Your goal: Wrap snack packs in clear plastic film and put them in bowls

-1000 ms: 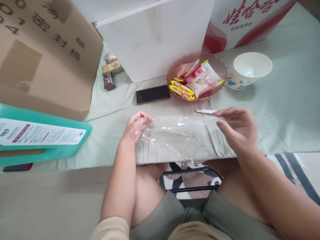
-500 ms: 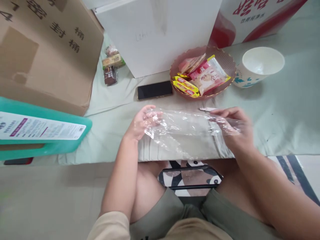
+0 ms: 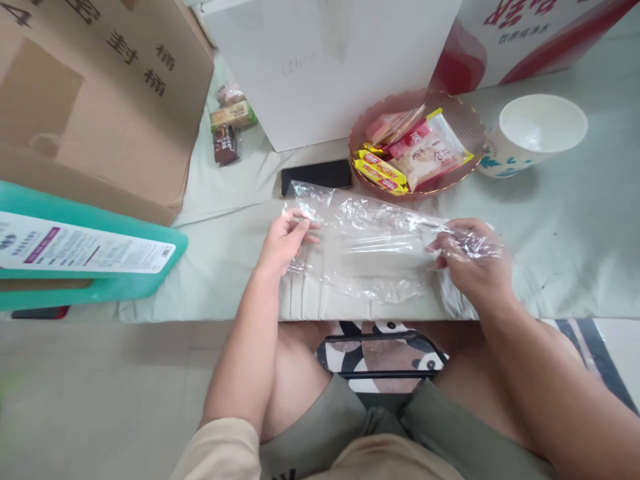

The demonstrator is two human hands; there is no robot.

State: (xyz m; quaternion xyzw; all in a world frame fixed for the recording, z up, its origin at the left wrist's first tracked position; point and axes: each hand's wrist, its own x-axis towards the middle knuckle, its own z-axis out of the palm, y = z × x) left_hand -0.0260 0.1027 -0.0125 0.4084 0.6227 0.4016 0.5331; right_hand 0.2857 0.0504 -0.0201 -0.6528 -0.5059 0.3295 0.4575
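Observation:
A clear, crinkled plastic bag [image 3: 375,247] is stretched between my two hands, just above the cloth near the table's front edge. My left hand [image 3: 289,241] pinches its left end between thumb and fingers. At the other end, my right hand [image 3: 473,263] has its fingers curled round the gathered plastic, some of which drapes over the knuckles. Just beyond the bag lie a black phone [image 3: 316,177] and a pink, gold-rimmed bowl [image 3: 435,189] holding several wrapped snacks [image 3: 425,157].
A white paper cup [image 3: 540,133] stands to the right of the bowl. Behind are a white box [image 3: 330,73] and a red-and-white carton [image 3: 505,50]. On the left are a cardboard box [image 3: 110,113], a green container [image 3: 165,267] and small wrapped snacks [image 3: 227,143].
The plastic bag has spread out wider, its upper left edge now reaching up to the phone. My hands stay at its two ends. The view has shifted slightly.

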